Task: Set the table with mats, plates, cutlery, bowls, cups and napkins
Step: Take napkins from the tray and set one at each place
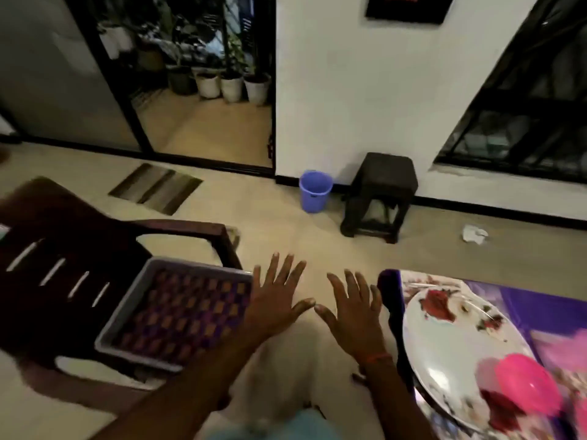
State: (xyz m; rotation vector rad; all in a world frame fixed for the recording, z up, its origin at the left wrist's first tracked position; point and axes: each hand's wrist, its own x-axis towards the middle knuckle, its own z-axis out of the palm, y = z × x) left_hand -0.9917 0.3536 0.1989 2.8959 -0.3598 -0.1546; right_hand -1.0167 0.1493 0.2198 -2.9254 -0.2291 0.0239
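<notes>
Left hand [273, 309], right hand [353, 319], one plate [444, 344], one tray [125, 315].

Dim, warm indoor light: soft focus, smeared at the lower right.

The white wall [365, 90] is the brightest surface, evenly lit and without hard glare; the window [524, 122] reads almost black, and the plant pots [232, 85] beyond the door frame [104, 74] sit in murk. The floor [270, 211] is a muted beige, with a soft-edged shadow under the dark chair [63, 265]. The plate [451, 344] shows a pale sheen, and the pink bowl [524, 385] at the near edge of the table [524, 308] dissolves into motion blur. The left hand [273, 306] and right hand [352, 315] are slightly soft at the fingertips. Wide-angle distortion bends the door frame and skirting line [476, 206] — most toward the outer edges of the view.
</notes>
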